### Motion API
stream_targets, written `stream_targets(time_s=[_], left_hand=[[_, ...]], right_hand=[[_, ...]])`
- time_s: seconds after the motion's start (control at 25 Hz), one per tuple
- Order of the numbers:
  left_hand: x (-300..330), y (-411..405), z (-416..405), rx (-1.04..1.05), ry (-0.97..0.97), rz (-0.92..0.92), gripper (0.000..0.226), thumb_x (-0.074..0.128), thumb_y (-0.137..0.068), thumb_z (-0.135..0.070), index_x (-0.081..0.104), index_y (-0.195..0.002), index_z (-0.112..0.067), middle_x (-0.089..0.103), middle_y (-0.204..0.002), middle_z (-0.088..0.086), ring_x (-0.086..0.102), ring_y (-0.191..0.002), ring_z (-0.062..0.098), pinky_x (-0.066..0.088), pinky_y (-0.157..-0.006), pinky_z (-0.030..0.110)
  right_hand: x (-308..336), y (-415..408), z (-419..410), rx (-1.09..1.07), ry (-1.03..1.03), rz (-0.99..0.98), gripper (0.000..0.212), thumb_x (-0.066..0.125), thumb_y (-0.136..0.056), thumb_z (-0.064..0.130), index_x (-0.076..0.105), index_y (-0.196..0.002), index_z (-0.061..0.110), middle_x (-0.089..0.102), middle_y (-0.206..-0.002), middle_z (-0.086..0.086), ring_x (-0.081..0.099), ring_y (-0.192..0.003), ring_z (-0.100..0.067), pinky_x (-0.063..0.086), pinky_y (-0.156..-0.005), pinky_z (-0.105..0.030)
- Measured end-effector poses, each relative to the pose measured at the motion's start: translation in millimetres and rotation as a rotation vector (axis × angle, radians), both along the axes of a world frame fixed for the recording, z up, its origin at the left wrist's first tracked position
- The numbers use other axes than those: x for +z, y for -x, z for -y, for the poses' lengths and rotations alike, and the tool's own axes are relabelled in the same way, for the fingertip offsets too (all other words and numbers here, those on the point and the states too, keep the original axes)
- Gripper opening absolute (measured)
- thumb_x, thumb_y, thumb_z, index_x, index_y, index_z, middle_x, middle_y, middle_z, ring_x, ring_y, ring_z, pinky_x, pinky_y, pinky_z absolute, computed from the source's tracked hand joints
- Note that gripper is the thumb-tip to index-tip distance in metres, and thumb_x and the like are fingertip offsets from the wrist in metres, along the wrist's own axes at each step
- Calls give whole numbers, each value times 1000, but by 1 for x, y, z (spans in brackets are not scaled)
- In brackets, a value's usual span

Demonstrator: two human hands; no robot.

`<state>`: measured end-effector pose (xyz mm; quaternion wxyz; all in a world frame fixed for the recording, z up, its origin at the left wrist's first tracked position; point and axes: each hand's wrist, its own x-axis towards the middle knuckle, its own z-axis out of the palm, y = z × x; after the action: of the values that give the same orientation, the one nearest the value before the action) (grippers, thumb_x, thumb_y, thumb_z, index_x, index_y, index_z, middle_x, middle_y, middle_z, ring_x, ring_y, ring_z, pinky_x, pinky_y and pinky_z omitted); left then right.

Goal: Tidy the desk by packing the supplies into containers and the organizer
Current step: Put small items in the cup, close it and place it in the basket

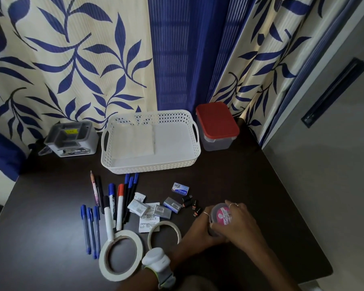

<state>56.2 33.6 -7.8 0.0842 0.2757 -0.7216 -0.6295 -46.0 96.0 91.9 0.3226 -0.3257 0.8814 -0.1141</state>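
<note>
A small round container with a pink label point(221, 215) stands at the desk's front right. My left hand point(200, 228) grips its side and my right hand point(239, 224) curls over its lid. Left of them lie small black binder clips point(190, 203), staple boxes point(180, 189), eraser packets point(137, 206), two tape rolls point(122, 254) and a spread of pens and markers point(109, 208). At the back stand a white basket point(149, 164), a grey organizer point(70, 137) and a red-lidded box point(216, 122).
A blue-leaf curtain point(72, 59) hangs right behind the containers. A grey cabinet point(324, 143) borders the dark desk point(229, 175) on the right. The desk's front edge runs near my arms.
</note>
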Motion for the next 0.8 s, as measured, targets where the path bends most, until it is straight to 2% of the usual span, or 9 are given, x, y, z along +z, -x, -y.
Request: stream_targets(time_s=[0.2,0.36,0.56,0.68,0.72,0.8], left_hand=[[3,-5,4,-75,-5,13,94,86,-61,-21,33,-138,-22,49,-131,-17,46,-121,-9,37,-101,9],[3,-9,7,-110,26,35,96,84,-63,-30,29,-142,-24,45,-139,-14,42,-128,-4,37,-110,25],[11,-7,9,-128,0,43,94,85,-63,-24,31,-139,-29,48,-137,-13,45,-126,-4,40,-108,27],[6,-12,15,-128,-1,44,102,87,-58,-36,29,-141,-31,45,-141,-15,41,-131,-1,38,-111,33],[6,-13,18,-117,-8,47,99,84,-59,-43,29,-141,-34,43,-143,-14,40,-132,0,36,-112,35],[12,-13,23,-64,-36,45,80,68,-70,-55,28,-138,-41,42,-146,-10,38,-133,1,34,-113,32]], right_hand=[[8,13,-2,44,41,60,83,72,-77,40,27,-145,27,32,-141,0,41,-126,-15,48,-98,-31],[6,17,-1,8,30,147,81,74,-76,35,31,-144,25,35,-139,-1,42,-125,-16,48,-98,-29],[7,21,-3,-12,47,202,78,73,-77,35,32,-143,25,37,-139,-1,42,-125,-15,48,-94,-27],[15,32,-5,-25,100,242,74,72,-77,35,35,-141,26,40,-138,2,44,-123,-13,49,-91,-26],[18,37,-5,-16,127,279,73,73,-77,35,37,-140,27,41,-136,4,44,-121,-12,49,-91,-26],[25,47,-3,12,196,384,68,73,-78,34,41,-138,28,44,-130,9,46,-116,-6,48,-85,-19]])
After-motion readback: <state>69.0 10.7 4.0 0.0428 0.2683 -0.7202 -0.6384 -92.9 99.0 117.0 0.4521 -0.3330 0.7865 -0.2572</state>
